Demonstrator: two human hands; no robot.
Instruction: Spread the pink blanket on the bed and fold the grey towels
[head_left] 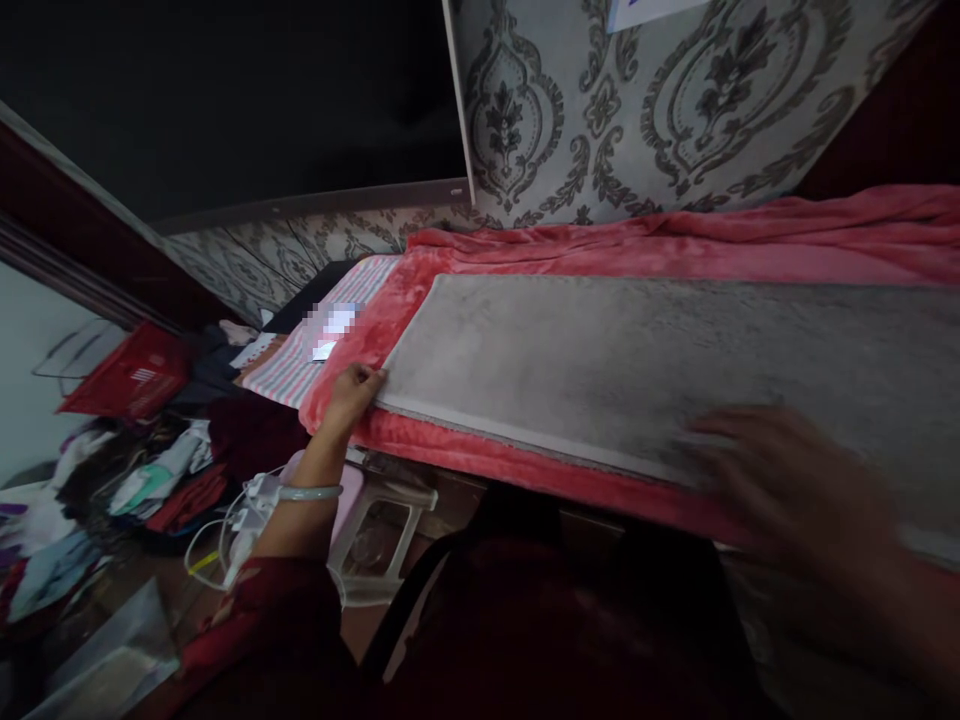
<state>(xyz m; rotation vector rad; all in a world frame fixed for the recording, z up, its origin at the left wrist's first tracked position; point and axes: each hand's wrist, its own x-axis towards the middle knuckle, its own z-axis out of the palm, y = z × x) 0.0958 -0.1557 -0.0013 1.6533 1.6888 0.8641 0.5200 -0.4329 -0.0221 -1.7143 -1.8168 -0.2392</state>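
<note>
A long piece of grey plush fabric (540, 350) lies flat over a red plush blanket (480, 452). At the fabric's near left corner, my left hand (352, 390) is closed in a pinch on it. My right hand (795, 480) is smeared by motion over the near edge of the fabric, farther right. Its fingers look stretched out, with no object visible in them. Whether they touch the fabric I cannot tell.
A striped cloth (281, 375) bearing a lit, pixelated screen (330, 335) lies left of the blanket. A dark television (247, 100) hangs above. Below left are a plastic stool (409, 520), white cables (199, 545), heaped clothes (161, 480) and a red basket (139, 375).
</note>
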